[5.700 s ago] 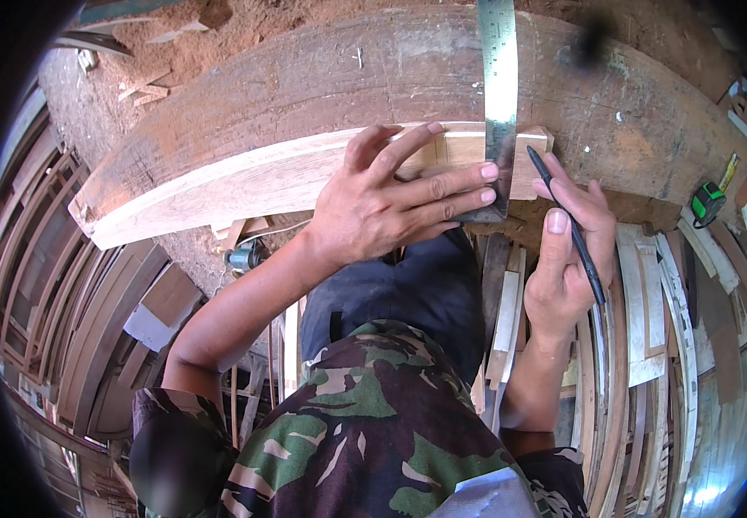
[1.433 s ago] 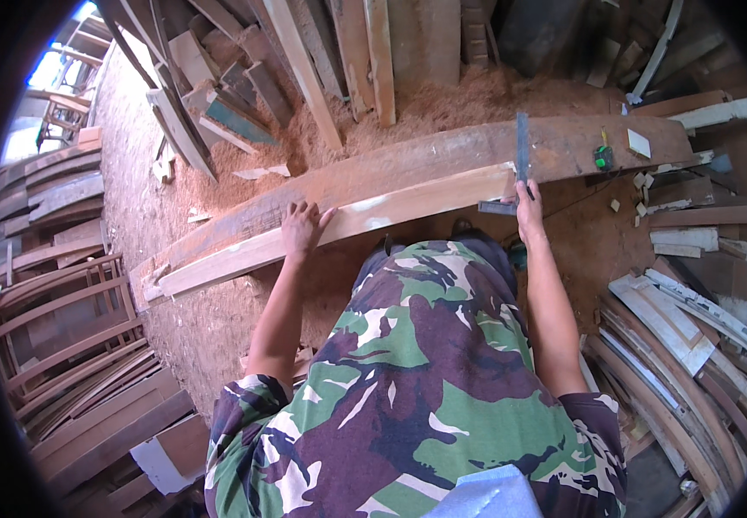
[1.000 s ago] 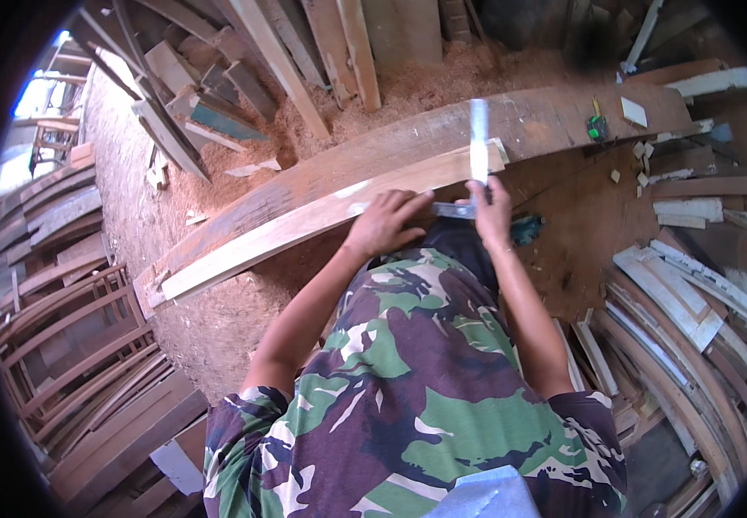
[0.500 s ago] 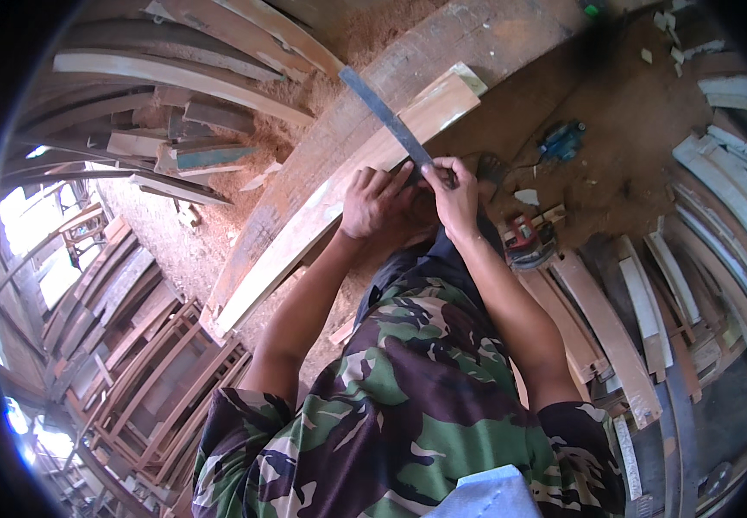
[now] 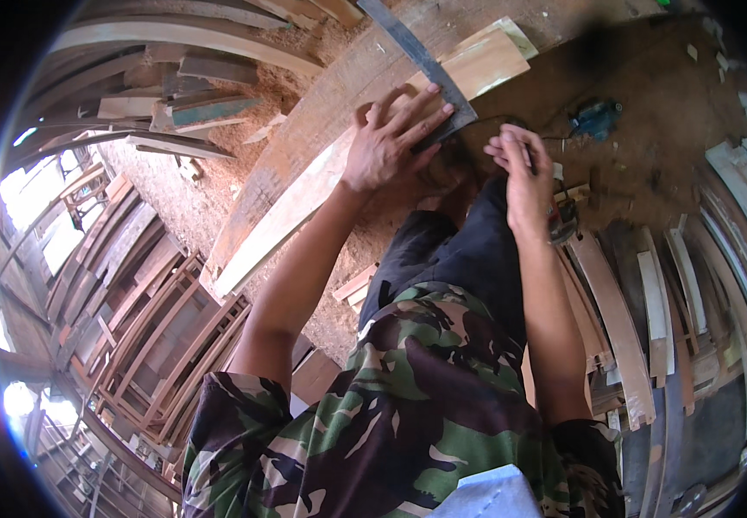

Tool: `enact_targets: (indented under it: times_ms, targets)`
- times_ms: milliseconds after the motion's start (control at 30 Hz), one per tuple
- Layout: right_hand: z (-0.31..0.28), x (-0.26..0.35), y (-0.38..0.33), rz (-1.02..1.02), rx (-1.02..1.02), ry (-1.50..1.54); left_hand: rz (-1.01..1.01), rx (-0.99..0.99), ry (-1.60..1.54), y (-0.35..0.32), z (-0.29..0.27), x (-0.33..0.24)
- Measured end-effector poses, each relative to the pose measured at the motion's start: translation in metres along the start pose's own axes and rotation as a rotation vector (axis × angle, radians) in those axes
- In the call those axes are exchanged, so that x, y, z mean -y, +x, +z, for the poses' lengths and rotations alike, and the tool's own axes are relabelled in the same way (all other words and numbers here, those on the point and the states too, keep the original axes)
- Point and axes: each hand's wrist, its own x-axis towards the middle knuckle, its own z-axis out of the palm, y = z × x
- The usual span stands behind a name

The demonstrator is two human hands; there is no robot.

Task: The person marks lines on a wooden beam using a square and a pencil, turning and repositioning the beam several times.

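A flat metal carpenter's square [image 5: 421, 56] lies across a long pale wooden board [image 5: 304, 203], its long blade pointing to the far left. My left hand [image 5: 386, 142] holds the square against the board, with spread fingers over its corner and the thumb lower down at the board's near edge. To the right, apart from the board, my right hand [image 5: 522, 173] is raised with its fingers curled. A thin dark stick, like a pencil, shows partly between those fingers; most of it is hidden.
Under the board lies a wide brown plank [image 5: 304, 142]. A blue power tool [image 5: 596, 119] sits on the floor at right, and a red tool is partly behind my right wrist. Stacked timber [image 5: 611, 315] fills the right side; wooden frames [image 5: 162, 345] stand at left. Sawdust covers the floor.
My right hand has come away from the square and moved right. My left hand has opened out over the square's corner, and the square sits farther up and right in view.
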Motion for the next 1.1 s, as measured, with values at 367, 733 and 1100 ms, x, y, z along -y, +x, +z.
enact_targets:
  times_ms: [367,733,1100]
  targets:
    - [-0.050,0.023,-0.011,-0.174,-0.049,-0.244,0.020,-0.037,0.040,0.005,0.002,-0.002]
    - [-0.023,0.049,-0.009,-0.446,-0.051,-0.515,0.015,-0.004,0.068,0.004,-0.001,-0.003]
    - [0.022,0.065,0.024,-0.714,0.221,-0.629,0.021,-0.004,0.026,0.005,0.003,0.001]
